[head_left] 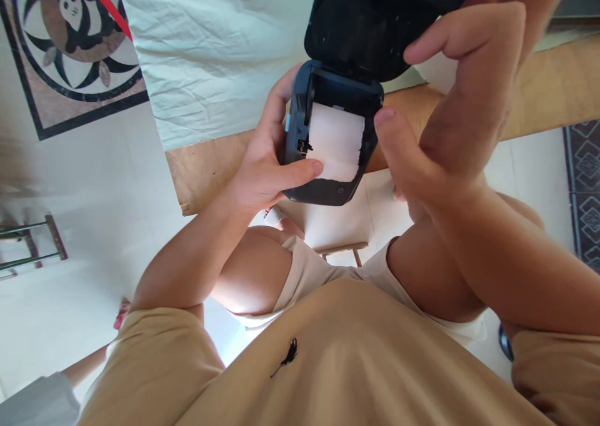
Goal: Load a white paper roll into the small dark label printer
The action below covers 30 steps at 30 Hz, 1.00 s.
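A small black portable printer [323, 193] is held over my lap, its hinged lid [375, 23] swung up and away from me. Inside the bay sits a white paper roll [337, 142]. My left hand [274, 145] wraps the printer's left side, with the thumb lying across the paper's lower left corner. On the other side, my right hand [469, 95] is spread beside the printer. Its thumb tip is close to the body's right edge and its index fingertip is at the lid's edge; whether they touch I cannot tell. Its upper fingers are blurred and partly behind the lid.
Beyond the printer is a table with a pale cloth [201, 57] and a bare wooden edge [210, 163]. A panda floor design [70, 7] lies at upper left, a metal rack [32, 242] at left, and a patterned mat [588, 176] at right. Another person's arm [87, 363] shows at lower left.
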{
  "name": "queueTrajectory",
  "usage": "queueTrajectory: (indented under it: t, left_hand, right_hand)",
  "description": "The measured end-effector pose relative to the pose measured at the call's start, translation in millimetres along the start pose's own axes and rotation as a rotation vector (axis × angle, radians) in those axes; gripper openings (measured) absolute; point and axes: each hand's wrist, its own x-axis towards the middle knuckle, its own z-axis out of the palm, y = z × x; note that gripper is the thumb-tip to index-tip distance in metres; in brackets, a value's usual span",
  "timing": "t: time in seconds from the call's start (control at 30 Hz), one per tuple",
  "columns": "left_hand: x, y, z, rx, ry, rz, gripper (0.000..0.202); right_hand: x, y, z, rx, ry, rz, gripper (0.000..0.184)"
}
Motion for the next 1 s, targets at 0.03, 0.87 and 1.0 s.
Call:
queueTrajectory:
  t: [0.03, 0.87, 1.0]
  left_hand:
    - [0.1, -0.9, -0.9, 0.009, -0.002, 0.004, 0.066]
    - [-2.6, -1.8, 4.0, -0.051, 0.006, 0.006, 0.035]
    - [-0.8, -1.6, 4.6, -0.071, 0.035, -0.018, 0.032]
  right_hand:
    - [-0.2, -0.3, 0.3, 0.017, 0.050, -0.044, 0.028]
    - [-14.4, 8.1, 14.2, 0.277, -0.271, 0.214, 0.061]
    - [-15.3, 10.9, 17.4, 0.196, -0.275, 0.253, 0.071]
